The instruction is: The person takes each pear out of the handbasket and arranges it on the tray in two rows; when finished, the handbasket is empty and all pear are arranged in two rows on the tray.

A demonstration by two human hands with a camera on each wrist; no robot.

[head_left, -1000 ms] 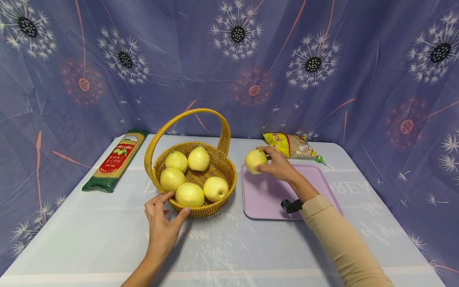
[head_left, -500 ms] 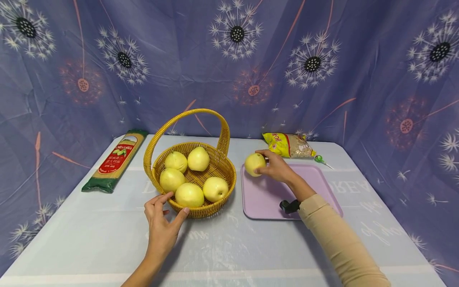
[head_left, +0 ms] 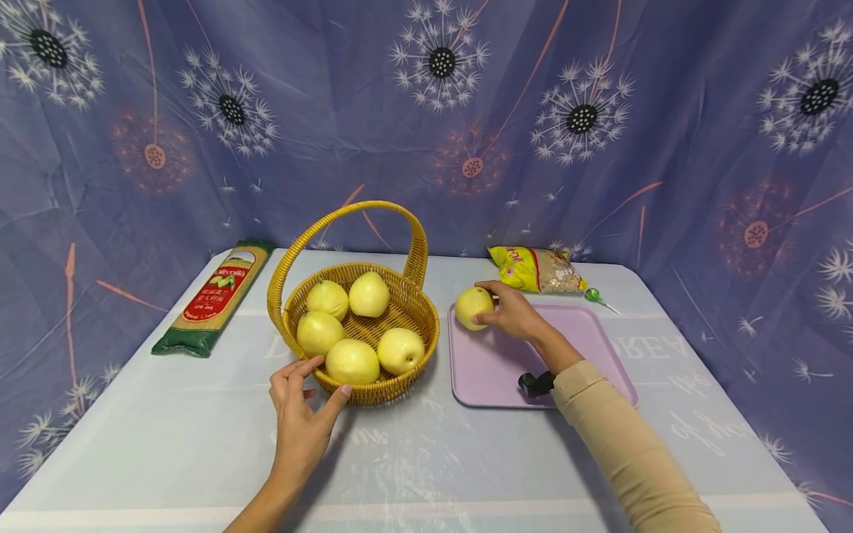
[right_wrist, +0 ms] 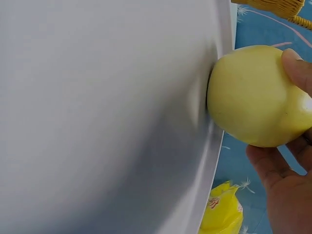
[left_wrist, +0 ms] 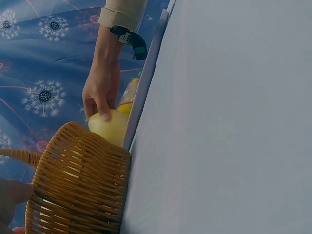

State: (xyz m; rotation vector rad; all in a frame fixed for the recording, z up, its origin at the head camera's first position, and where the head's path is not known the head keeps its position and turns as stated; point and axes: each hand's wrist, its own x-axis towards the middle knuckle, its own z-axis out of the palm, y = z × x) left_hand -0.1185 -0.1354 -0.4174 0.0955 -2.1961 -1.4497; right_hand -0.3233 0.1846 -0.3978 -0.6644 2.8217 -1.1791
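**Gripped a fruit [head_left: 470, 309] at the far left corner of the tray [head_left: 489, 381]**

Held firmly in the right hand [head_left: 516, 312], with thumb bent round the near side and fingers round the far side. Appeared pale yellow-green, smooth and rounded, slightly squared in outline, with a small dark spot near the top in the head view and a bright glint near the thumb in the right wrist view. Looked very close to the tray, with a dark shadow under the base; could not confirm contact.

Rested the left hand [head_left: 300, 414] on the near left rim of the basket [head_left: 389, 392], thumb and forefinger spread well apart, the remaining fingers loosely bent and partly concealed. Counted five similar fruits [head_left: 353, 362] within, partly overlapping, with undersides out of sight.

Lost part of the gripped fruit behind the right hand in the head view, and its outer edge at the frame border in the right wrist view. Reduced the left hand to a dark, cropped patch at the lower left of the left wrist view, beside a basket cut off below. Showed the strap [head_left: 535, 384] at the right wrist only in part, beneath the sleeve [head_left: 633, 451]. Left the small print on the noodle pack [head_left: 213, 296] hard to read.
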